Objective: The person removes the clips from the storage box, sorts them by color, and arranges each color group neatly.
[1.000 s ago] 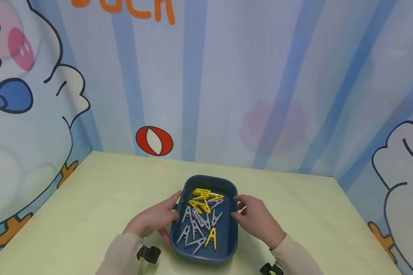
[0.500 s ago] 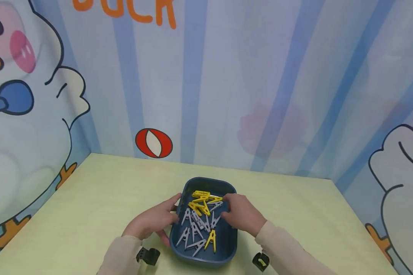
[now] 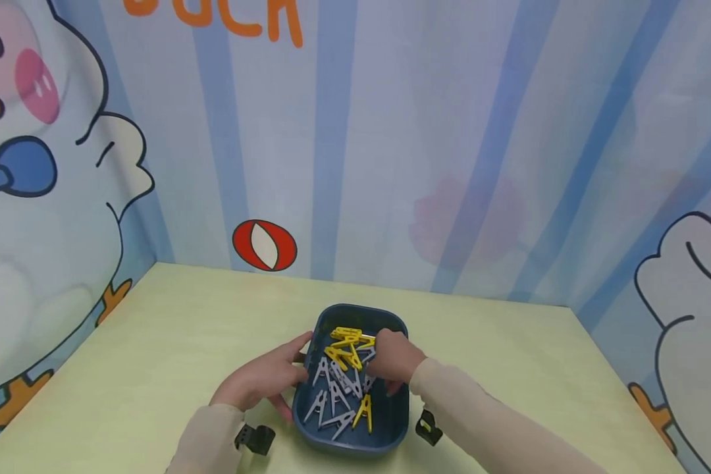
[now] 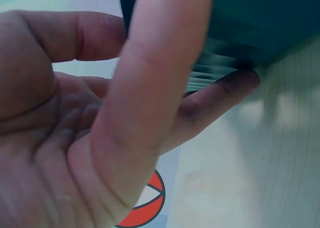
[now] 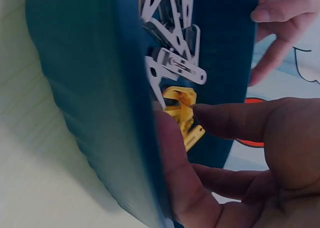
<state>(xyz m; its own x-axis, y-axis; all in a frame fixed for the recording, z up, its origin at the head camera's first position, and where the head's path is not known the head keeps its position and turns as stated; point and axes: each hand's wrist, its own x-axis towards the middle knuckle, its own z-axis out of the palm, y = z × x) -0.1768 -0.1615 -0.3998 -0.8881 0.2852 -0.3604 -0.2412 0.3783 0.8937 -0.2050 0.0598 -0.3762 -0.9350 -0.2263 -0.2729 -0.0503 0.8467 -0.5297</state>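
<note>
A dark blue plastic tub (image 3: 391, 421) stands on the table, holding several yellow and pale grey clothespins. My left hand (image 3: 263, 378) holds the tub's left side, one finger reaching under its base in the left wrist view. My right hand (image 3: 397, 359) is inside the tub at its right side, above the clothespins. In the right wrist view, its thumb and forefinger stand apart around yellow clothespins (image 5: 182, 105), a fingertip close to or touching one. Pale grey clothespins (image 5: 182, 67) lie just beside them. A single yellow clothespin (image 3: 363, 413) lies nearer the tub's front.
The pale yellow tabletop (image 3: 213, 316) extends around the tub. Behind it rises a blue striped backdrop (image 3: 379, 164) with cartoon ducks at both sides. A black wrist camera (image 3: 256, 439) sits under the left sleeve, another (image 3: 428, 428) under the right.
My right hand has moved left from the tub's right rim to over the clothespins inside. The left hand and the tub have stayed in place.
</note>
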